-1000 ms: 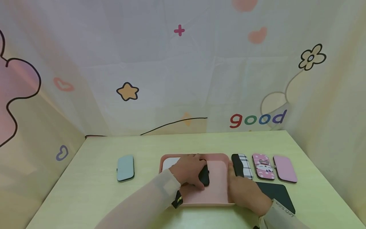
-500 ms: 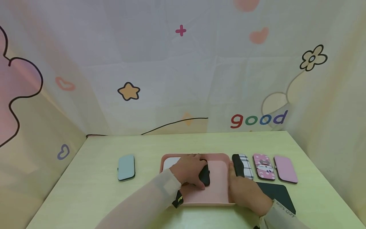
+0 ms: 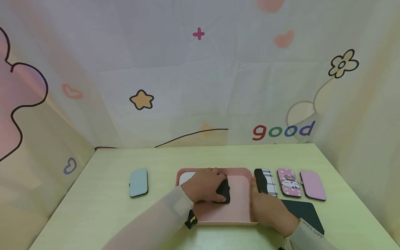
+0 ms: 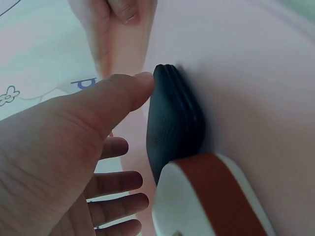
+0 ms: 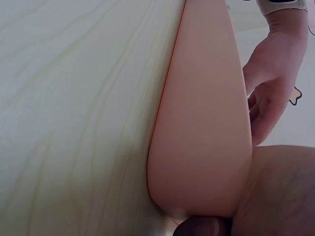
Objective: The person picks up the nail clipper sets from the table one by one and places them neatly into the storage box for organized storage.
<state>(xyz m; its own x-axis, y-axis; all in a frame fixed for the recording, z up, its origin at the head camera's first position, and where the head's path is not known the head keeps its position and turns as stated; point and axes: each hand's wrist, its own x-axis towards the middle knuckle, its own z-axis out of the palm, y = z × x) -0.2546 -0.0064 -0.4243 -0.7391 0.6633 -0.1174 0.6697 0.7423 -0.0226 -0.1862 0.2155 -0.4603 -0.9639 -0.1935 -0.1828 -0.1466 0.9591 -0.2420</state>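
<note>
Within the pink tray point(image 3: 226, 223), my left hand point(image 3: 203, 185) is over a black case point(image 3: 225, 194). The left wrist view shows the left thumb at one end of this black case point(image 4: 172, 118), with the other left fingers spread and slightly bent, not wrapped round it. A white case point(image 3: 185, 176), brown-banded in the left wrist view point(image 4: 216, 191), lies beside the black one, partly hidden by the hand in the head view. My right hand point(image 3: 272, 210) grips the tray's right wall, one finger stretched along it.
Left of the tray lies a light blue case point(image 3: 139, 183). To its right are a black-and-plaid case point(image 3: 270, 182), a patterned pink case point(image 3: 289, 183) and a plain pink case point(image 3: 313, 185). A dark flat mat point(image 3: 304, 211) lies near the right hand.
The left hand has shifted slightly, its thumb now higher on the black case's near end. My right hand has stayed at the tray wall.
</note>
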